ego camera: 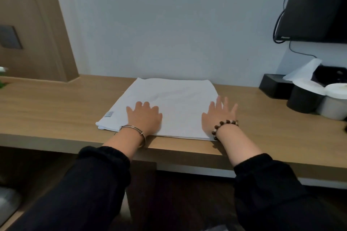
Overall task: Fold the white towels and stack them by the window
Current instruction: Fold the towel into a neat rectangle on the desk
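Observation:
A white towel (pixel 169 99) lies folded flat on the wooden desk (pixel 47 103), reaching from the wall almost to the front edge. A small grey label shows near its front left corner. My left hand (pixel 144 116) rests palm down on the towel's front left part, fingers spread. My right hand (pixel 217 116) lies flat on the towel's right edge, fingers apart and partly over the wood. Neither hand grips anything. No window is in view.
At the right end of the desk stand a black tissue box (pixel 272 86), a black cup (pixel 302 99) and a white cup (pixel 334 103). A dark screen (pixel 315 5) with cables hangs above them. A wooden panel (pixel 33 24) rises at the left.

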`<state>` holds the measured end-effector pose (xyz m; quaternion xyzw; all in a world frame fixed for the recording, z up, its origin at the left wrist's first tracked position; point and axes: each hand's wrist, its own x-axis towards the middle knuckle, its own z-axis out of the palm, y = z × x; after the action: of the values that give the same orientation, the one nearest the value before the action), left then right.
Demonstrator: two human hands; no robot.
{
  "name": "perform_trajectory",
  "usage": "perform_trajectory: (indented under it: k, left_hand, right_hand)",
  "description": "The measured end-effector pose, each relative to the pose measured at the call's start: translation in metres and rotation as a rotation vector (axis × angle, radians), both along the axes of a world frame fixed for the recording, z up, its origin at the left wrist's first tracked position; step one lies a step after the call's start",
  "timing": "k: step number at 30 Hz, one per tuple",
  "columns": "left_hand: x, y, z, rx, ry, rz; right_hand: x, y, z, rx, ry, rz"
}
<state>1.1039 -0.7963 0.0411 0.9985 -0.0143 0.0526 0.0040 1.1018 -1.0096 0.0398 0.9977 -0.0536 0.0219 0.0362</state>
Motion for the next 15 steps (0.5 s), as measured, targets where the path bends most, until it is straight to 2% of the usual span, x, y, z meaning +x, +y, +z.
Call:
perform_trajectory:
  k: [2,3,8,10,12,14,15]
  left_hand:
    - [0.003,0.010,-0.004,-0.076,0.132,0.039]
    - [0.002,0.011,-0.003,-0.098,0.182,0.044]
    - [-0.002,0.015,0.009,-0.060,0.185,-0.099]
    - [-0.008,0.027,0.017,-0.197,0.071,-0.168]
    - [-0.015,0.043,0.022,-0.309,-0.018,-0.215]
    - [-0.021,0.056,0.019,-0.198,0.044,-0.297]
    - [-0.021,0.060,0.013,-0.149,0.093,-0.310]
  right_hand:
    - [0.002,0.015,-0.006,0.116,0.014,0.239]
    - [0.003,0.017,-0.008,0.163,0.050,0.294]
    - [0.020,-0.017,-0.010,0.178,0.188,0.167]
    - [0.034,-0.035,-0.007,0.147,0.251,0.087]
    - [0.040,-0.041,0.005,0.017,0.258,-0.018]
    - [0.035,-0.029,0.017,-0.138,0.186,-0.046]
    - [0.032,-0.017,0.022,-0.144,0.131,0.004]
